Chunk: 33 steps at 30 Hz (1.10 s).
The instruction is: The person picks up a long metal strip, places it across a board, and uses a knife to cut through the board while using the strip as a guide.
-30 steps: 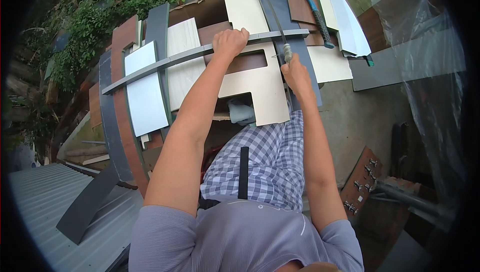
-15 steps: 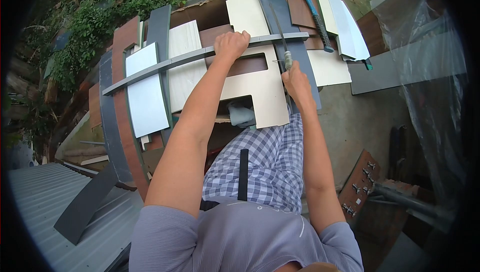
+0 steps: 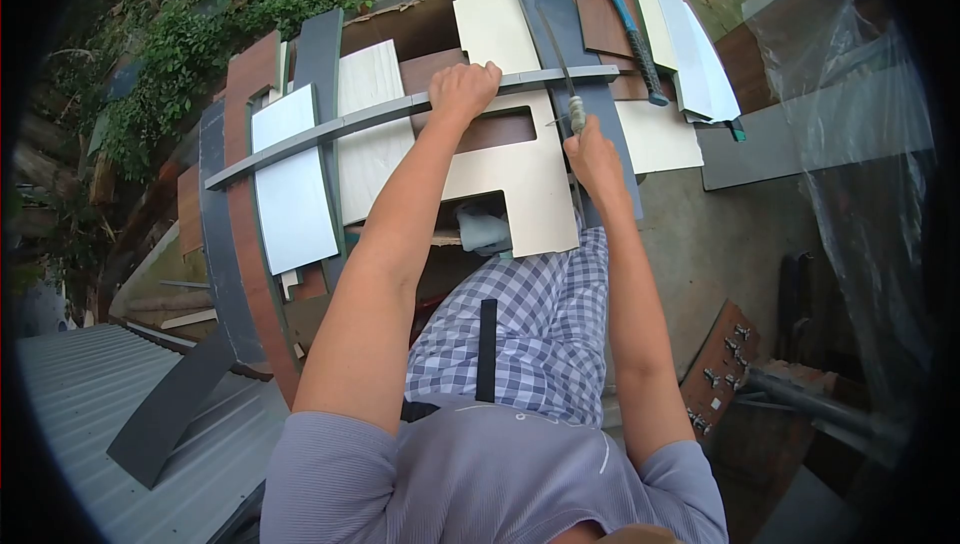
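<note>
A long grey metal bar lies across several boards, running from the left up to the right. My left hand is closed around it near its middle. In my right hand is the pale handle of a thin-bladed tool, a saw by its look. Its narrow blade points up and away, crossing the bar near the bar's right end, over a dark grey board. Under the bar, between my hands, lies a cream panel with rectangular cut-outs.
A hammer with a blue and black handle rests on boards at the upper right. Clear plastic sheeting hangs at the right. A brown board with metal fittings is at the lower right. Corrugated metal lies lower left.
My right hand has shifted very slightly upward together with the thin-bladed tool. My left hand and the bar have stayed in place.
</note>
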Each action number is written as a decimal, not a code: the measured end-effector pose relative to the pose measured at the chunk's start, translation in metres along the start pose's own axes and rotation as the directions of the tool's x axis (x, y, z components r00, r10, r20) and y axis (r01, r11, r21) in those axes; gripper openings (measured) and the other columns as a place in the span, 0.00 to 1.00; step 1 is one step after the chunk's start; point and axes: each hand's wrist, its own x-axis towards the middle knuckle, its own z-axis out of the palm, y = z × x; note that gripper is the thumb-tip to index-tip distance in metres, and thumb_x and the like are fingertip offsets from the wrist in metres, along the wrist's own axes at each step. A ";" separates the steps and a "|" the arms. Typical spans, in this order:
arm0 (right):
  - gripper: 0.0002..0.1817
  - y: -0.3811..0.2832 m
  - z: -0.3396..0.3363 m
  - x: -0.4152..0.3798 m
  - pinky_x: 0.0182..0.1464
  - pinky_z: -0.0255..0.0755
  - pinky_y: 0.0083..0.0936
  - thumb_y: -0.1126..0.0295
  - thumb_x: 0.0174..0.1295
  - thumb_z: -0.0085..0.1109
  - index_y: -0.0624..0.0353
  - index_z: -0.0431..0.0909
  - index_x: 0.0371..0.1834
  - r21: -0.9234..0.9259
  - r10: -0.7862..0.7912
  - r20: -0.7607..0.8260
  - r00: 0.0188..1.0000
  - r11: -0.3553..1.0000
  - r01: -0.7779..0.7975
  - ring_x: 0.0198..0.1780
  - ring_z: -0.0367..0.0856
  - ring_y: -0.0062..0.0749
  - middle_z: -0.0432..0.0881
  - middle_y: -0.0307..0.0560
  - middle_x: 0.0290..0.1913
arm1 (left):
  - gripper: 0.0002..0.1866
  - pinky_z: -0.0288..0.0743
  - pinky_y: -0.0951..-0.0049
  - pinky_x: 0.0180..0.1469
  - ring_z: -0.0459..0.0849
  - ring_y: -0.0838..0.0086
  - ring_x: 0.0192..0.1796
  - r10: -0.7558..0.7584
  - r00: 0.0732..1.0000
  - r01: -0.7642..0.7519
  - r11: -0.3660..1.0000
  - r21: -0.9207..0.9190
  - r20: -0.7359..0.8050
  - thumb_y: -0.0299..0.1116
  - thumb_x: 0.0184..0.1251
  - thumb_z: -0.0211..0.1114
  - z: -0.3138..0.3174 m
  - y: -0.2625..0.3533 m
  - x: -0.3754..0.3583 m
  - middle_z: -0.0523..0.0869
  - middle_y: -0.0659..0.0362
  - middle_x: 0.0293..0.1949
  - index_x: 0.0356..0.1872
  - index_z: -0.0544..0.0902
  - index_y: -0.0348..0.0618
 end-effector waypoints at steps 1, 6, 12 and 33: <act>0.16 -0.008 0.001 0.009 0.45 0.68 0.52 0.66 0.57 0.46 0.65 0.64 0.45 -0.002 -0.006 -0.013 1.000 1.000 0.006 0.41 0.77 0.65 0.79 0.69 0.35 | 0.28 0.74 0.59 0.45 0.84 0.52 0.37 0.000 1.000 0.000 1.000 -0.002 0.009 0.44 0.64 0.38 0.000 0.000 0.001 0.84 0.43 0.30 0.25 0.85 0.36; 0.15 -0.012 0.004 0.017 0.45 0.69 0.51 0.66 0.58 0.49 0.65 0.64 0.43 0.003 -0.012 -0.048 0.999 1.000 0.012 0.42 0.78 0.64 0.79 0.69 0.37 | 0.28 0.74 0.60 0.45 0.84 0.53 0.37 -0.001 1.000 0.001 1.000 -0.007 0.010 0.44 0.64 0.38 0.001 -0.001 0.002 0.84 0.43 0.31 0.25 0.85 0.36; 0.16 -0.008 0.007 0.017 0.44 0.66 0.53 0.65 0.56 0.45 0.66 0.64 0.44 0.040 -0.048 -0.069 0.996 0.998 0.051 0.40 0.75 0.68 0.77 0.72 0.34 | 0.28 0.74 0.59 0.46 0.84 0.53 0.38 -0.007 1.000 0.007 1.000 -0.019 0.006 0.44 0.63 0.38 0.000 0.000 0.001 0.84 0.43 0.31 0.26 0.86 0.37; 0.16 -0.011 0.002 0.016 0.46 0.68 0.52 0.67 0.57 0.45 0.65 0.64 0.45 0.000 -0.014 -0.023 1.000 1.000 0.014 0.42 0.77 0.65 0.79 0.69 0.36 | 0.28 0.74 0.59 0.45 0.84 0.52 0.37 -0.002 1.000 0.002 1.000 -0.005 0.001 0.43 0.63 0.39 0.000 0.000 0.000 0.84 0.43 0.30 0.25 0.85 0.36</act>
